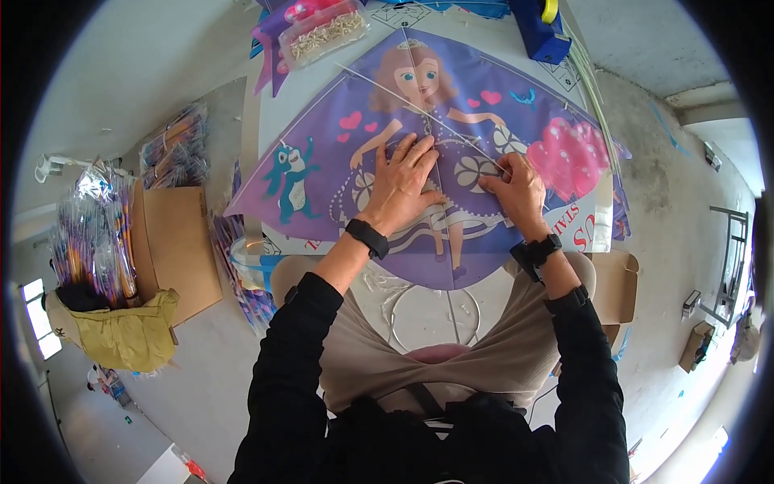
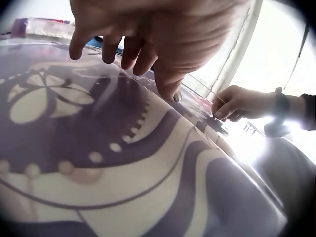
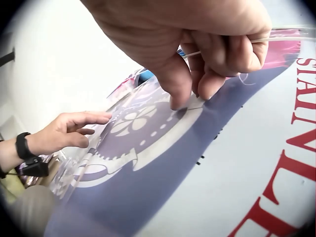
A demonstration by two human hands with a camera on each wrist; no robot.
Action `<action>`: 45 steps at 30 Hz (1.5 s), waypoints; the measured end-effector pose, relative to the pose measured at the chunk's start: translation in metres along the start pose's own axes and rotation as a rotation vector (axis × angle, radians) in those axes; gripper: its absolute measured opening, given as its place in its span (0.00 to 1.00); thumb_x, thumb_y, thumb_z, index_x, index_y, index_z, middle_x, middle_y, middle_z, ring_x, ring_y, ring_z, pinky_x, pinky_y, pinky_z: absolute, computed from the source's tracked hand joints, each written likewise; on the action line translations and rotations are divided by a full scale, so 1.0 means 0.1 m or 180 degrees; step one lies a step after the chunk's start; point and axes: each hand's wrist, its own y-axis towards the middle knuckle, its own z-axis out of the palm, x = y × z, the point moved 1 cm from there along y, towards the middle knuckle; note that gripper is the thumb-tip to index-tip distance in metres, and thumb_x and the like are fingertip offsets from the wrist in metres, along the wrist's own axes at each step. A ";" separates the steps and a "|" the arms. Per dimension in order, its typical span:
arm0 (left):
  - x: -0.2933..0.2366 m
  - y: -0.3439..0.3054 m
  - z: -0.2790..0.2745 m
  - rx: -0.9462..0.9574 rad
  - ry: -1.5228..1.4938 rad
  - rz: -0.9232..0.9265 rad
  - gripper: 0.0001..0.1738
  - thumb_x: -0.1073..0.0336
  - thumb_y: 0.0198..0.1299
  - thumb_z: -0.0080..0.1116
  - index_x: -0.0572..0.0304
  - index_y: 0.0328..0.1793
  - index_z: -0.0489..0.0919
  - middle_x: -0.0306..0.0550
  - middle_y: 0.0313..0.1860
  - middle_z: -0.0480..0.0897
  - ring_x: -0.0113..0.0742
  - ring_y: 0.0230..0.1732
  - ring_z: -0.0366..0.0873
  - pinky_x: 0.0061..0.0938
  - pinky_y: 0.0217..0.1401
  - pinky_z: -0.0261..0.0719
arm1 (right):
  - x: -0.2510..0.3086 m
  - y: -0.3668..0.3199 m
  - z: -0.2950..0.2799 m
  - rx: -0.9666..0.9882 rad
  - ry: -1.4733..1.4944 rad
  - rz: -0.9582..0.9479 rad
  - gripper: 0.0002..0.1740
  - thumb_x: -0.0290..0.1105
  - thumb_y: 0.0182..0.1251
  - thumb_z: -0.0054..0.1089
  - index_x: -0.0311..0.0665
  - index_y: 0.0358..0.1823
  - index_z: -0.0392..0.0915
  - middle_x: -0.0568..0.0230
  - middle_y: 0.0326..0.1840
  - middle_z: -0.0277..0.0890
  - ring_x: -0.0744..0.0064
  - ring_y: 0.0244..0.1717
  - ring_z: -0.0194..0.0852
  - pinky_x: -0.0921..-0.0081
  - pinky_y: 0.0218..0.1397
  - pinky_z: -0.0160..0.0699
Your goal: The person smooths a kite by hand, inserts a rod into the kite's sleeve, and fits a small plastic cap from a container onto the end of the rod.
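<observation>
A purple kite (image 1: 322,161) printed with a princess lies spread on the table, its lower tip past the front edge. My left hand (image 1: 405,181) rests on the kite's middle, fingers extended beside the centre spine. A thin white rod (image 1: 379,86) crosses the kite diagonally from upper left down to my right hand (image 1: 520,192). That hand holds the rod within its curled fingers; in the right wrist view the rod (image 3: 276,39) passes through them. Its thumb and fingertips (image 3: 180,89) meet the kite at a white flower print.
A clear box of small pale fittings (image 1: 326,34) sits at the table's far left. A blue tape dispenser (image 1: 542,32) stands far right, near a bundle of pale rods (image 1: 592,89). Cardboard (image 1: 181,250) and wrapped kites (image 1: 93,234) are on the left floor.
</observation>
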 end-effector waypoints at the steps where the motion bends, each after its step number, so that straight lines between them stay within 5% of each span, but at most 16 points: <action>1: 0.00 0.00 0.00 0.0000 -0.0003 -0.0016 0.42 0.49 0.42 0.78 0.57 0.64 0.76 0.42 0.73 0.69 0.47 0.77 0.59 0.65 0.72 0.55 | -0.01 0.01 0.00 -0.0004 -0.0009 0.0010 0.21 0.39 0.45 0.76 0.38 0.38 0.78 0.66 0.31 0.74 0.66 0.33 0.76 0.68 0.38 0.73; 7: -0.01 0.01 -0.01 0.0022 -0.0013 -0.0035 0.42 0.50 0.43 0.78 0.57 0.64 0.75 0.42 0.73 0.68 0.48 0.77 0.60 0.65 0.73 0.54 | -0.06 0.04 0.01 -0.0225 0.0806 0.0469 0.17 0.40 0.52 0.75 0.34 0.34 0.82 0.64 0.26 0.80 0.74 0.28 0.77 0.73 0.35 0.75; 11: 0.00 -0.01 -0.01 -0.0014 -0.0058 -0.0016 0.39 0.50 0.44 0.77 0.55 0.62 0.75 0.42 0.72 0.69 0.48 0.75 0.61 0.65 0.73 0.53 | 0.26 -0.11 0.11 0.0005 0.1520 0.0120 0.17 0.38 0.52 0.74 0.32 0.35 0.83 0.61 0.25 0.81 0.73 0.26 0.78 0.73 0.35 0.76; 19: 0.05 0.01 0.02 -0.0219 -0.0050 0.0118 0.38 0.52 0.44 0.76 0.56 0.61 0.75 0.43 0.70 0.71 0.49 0.74 0.63 0.64 0.70 0.55 | 0.56 -0.23 0.40 0.0301 0.0368 -0.0092 0.12 0.38 0.48 0.74 0.38 0.27 0.83 0.55 0.25 0.82 0.53 0.30 0.82 0.64 0.36 0.79; 33: 0.11 0.08 0.01 -0.0395 -0.0008 0.0235 0.19 0.74 0.54 0.62 0.55 0.54 0.80 0.40 0.63 0.77 0.43 0.66 0.71 0.55 0.65 0.62 | 0.58 -0.17 0.50 0.0531 -0.0034 -0.0013 0.08 0.35 0.47 0.70 0.40 0.27 0.83 0.53 0.26 0.82 0.50 0.32 0.83 0.61 0.38 0.80; 45: 0.44 0.53 -0.06 -0.0695 0.0161 0.0266 0.22 0.71 0.54 0.66 0.56 0.58 0.81 0.41 0.52 0.78 0.45 0.54 0.74 0.40 0.58 0.70 | 0.56 -0.13 0.54 0.0511 -0.0185 0.0037 0.10 0.36 0.48 0.73 0.40 0.28 0.85 0.57 0.25 0.82 0.56 0.31 0.83 0.64 0.37 0.78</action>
